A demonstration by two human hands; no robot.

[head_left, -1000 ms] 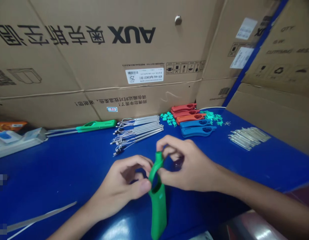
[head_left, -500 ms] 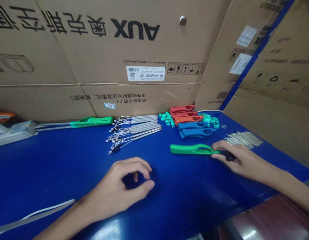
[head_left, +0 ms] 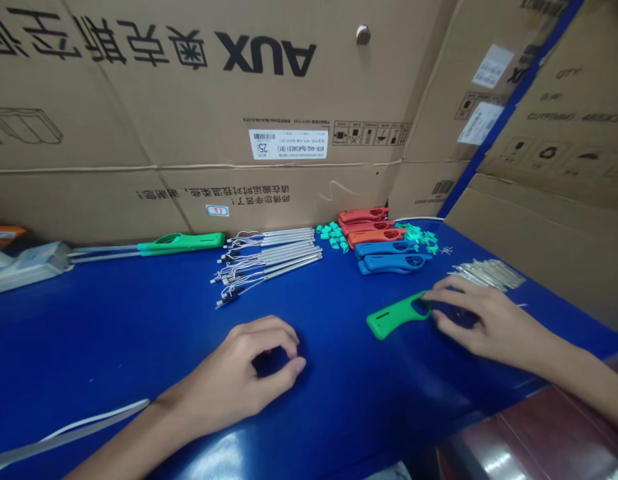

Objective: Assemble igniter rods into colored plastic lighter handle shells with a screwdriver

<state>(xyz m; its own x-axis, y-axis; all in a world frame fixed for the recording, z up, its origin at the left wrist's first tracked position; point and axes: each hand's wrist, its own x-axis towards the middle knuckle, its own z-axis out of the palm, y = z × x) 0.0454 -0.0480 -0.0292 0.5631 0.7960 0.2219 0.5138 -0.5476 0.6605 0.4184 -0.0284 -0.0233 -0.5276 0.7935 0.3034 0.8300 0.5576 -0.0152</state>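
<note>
My right hand (head_left: pixel 489 321) grips the end of a green plastic lighter handle (head_left: pixel 396 315), which lies on the blue table (head_left: pixel 309 407) with its tip angled down and left. A dark shape under my palm is partly hidden. My left hand (head_left: pixel 243 372) rests on the tabletop with its fingers curled, holding nothing. The nearest items to it are the bundled metal lighter tubes with thin wires (head_left: pixel 269 263), further up the table.
Red lighter handles (head_left: pixel 363 223) and blue lighter handles (head_left: pixel 389 259) lie at the back, beside small green plastic parts (head_left: pixel 333 235) and a heap of thin metal pins (head_left: pixel 489 273). A finished green lighter (head_left: pixel 181 243) lies back left. Cardboard boxes (head_left: pixel 283 80) form the back wall.
The green handle has swung from lying lengthwise to angling down and left, turned by my right hand. My left hand has barely moved.
</note>
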